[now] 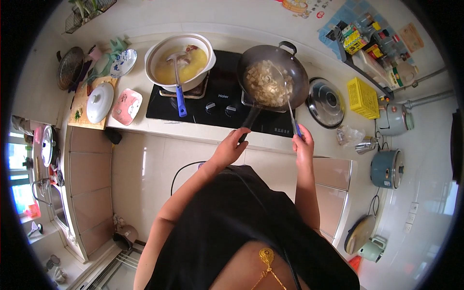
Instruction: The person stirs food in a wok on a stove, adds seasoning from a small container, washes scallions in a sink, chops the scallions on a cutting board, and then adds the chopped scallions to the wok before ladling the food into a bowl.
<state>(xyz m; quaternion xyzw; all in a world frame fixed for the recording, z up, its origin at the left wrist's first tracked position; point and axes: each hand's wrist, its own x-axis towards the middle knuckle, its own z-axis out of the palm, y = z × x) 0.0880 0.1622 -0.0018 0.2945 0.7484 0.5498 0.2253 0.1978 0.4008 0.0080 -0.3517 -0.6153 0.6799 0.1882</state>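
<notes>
My left hand is closed around the black handle of a wok on the right burner of the black glass gas hob. My right hand grips the blue-handled metal utensil, whose head lies among pale diced and sliced food pieces in the wok. Steam or haze blurs that head. On the left burner stands a white pot of yellow soup with red bits in it. A metal ladle with a blue handle rests in this pot, its handle hanging over the rim.
Left of the hob are a pink dish, a white lid on a wooden cutting board, and a patterned plate. Right of it lie a glass lid, a yellow basket and a plastic bag. A rice cooker stands farther right.
</notes>
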